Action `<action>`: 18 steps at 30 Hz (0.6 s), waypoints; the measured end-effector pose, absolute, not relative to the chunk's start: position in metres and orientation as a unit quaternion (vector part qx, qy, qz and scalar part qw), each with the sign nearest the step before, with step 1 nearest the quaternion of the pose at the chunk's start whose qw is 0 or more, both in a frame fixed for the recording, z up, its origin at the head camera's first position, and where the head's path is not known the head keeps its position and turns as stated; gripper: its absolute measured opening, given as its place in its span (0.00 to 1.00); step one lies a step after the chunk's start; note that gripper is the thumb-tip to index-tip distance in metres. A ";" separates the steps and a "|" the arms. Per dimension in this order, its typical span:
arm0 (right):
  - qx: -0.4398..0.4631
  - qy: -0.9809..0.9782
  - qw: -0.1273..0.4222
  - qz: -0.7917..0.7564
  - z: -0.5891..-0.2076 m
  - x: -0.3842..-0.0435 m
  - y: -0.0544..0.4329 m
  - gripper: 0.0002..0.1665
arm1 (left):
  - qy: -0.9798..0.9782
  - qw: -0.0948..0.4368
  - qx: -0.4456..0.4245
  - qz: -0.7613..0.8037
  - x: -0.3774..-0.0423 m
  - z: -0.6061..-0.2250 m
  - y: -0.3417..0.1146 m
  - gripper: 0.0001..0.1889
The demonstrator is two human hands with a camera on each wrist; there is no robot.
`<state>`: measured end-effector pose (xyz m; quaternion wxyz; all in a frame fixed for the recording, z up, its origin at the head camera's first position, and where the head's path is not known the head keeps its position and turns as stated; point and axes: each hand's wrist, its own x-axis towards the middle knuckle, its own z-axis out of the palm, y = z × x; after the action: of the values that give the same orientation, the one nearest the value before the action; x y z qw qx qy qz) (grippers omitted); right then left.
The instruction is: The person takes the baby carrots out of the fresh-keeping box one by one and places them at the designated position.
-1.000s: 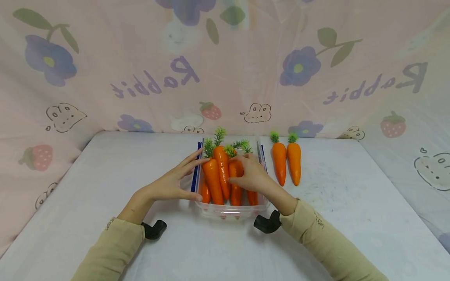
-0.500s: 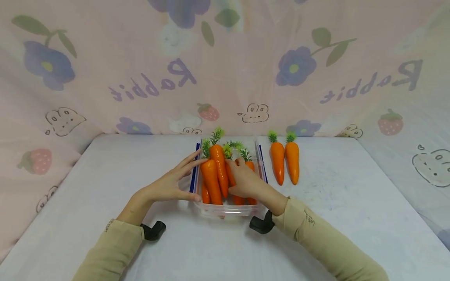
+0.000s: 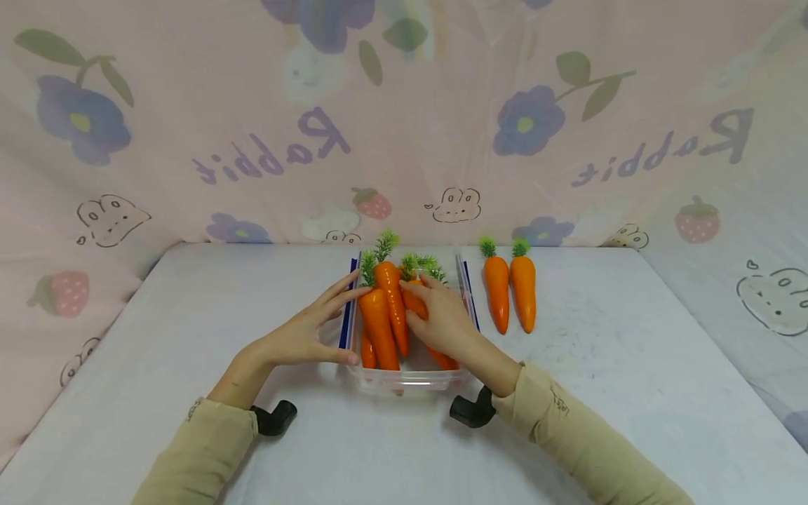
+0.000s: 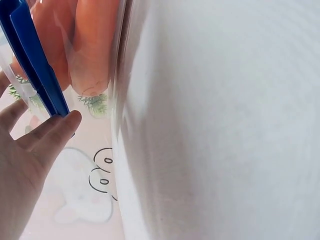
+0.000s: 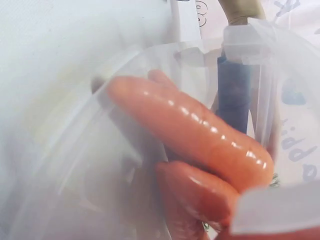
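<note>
A clear plastic container (image 3: 407,381) with blue side latches (image 4: 36,60) holds several orange toy carrots with green tops. My left hand (image 3: 297,335) lies along its left side, fingers extended and spread over the rim, thumb at the near left corner. In the left wrist view its fingertips touch a latch. Inside the container my right hand (image 3: 447,319) holds a carrot (image 3: 415,301) between thumb and fingers; the palm hides part of it. To the left, one carrot (image 3: 393,294) lies across another carrot (image 3: 381,330). The right wrist view shows carrots (image 5: 192,130) through the clear wall.
Two more carrots (image 3: 496,294) lie side by side on the white table (image 3: 600,421), right of the container. A patterned curtain (image 3: 404,140) hangs behind the table. Black curved wrist pieces (image 3: 472,410) sit below both hands.
My right hand has shifted slightly left inside the container. The carrot under it has turned from nearly straight to slanted, its tip toward the near right. My left hand stays at the container's side.
</note>
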<state>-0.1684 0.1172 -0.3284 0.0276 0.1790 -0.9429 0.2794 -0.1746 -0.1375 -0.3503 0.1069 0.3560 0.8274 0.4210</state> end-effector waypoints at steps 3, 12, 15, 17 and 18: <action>0.164 -0.937 0.049 0.306 -0.327 -0.167 0.118 0.27 | 0.828 0.106 0.356 0.421 -0.174 -0.350 -0.137 0.49; 0.165 -0.895 0.134 0.392 -0.325 -0.164 0.120 0.24 | 0.831 0.105 0.358 0.414 -0.175 -0.351 -0.138 0.49; 0.172 -0.881 0.157 0.413 -0.325 -0.164 0.121 0.24 | 0.830 0.101 0.360 0.413 -0.176 -0.351 -0.138 0.49; 0.173 -0.875 0.168 0.420 -0.325 -0.163 0.121 0.24 | 0.829 0.099 0.361 0.414 -0.176 -0.351 -0.138 0.49; 0.173 -0.873 0.172 0.423 -0.325 -0.163 0.122 0.24 | 0.829 0.099 0.362 0.414 -0.176 -0.351 -0.138 0.49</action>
<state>-0.1629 0.1216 -0.3249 0.1716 0.1731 -0.8727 0.4231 -0.1755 -0.1381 -0.3515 0.0989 0.3618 0.8292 0.4144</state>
